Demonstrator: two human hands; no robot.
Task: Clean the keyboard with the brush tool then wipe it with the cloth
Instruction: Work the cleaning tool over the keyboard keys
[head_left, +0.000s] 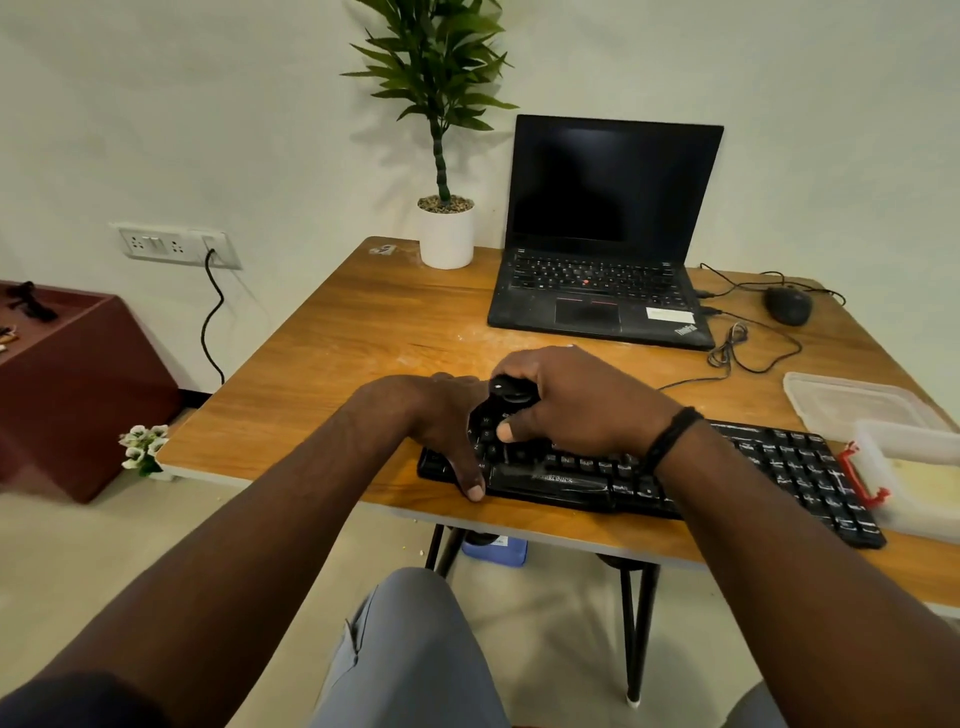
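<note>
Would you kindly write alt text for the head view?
A right hand holds a black brush tool over a black keyboard, while the left hand steadies its left end on a wooden table with an open laptop.

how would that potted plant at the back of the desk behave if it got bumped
The potted plant would probably tip rather than slide: its stem and leaves rise far above a narrow white pot. The pebbles on top could spill. It stands near the table corner, so a fall seems possible.
</note>
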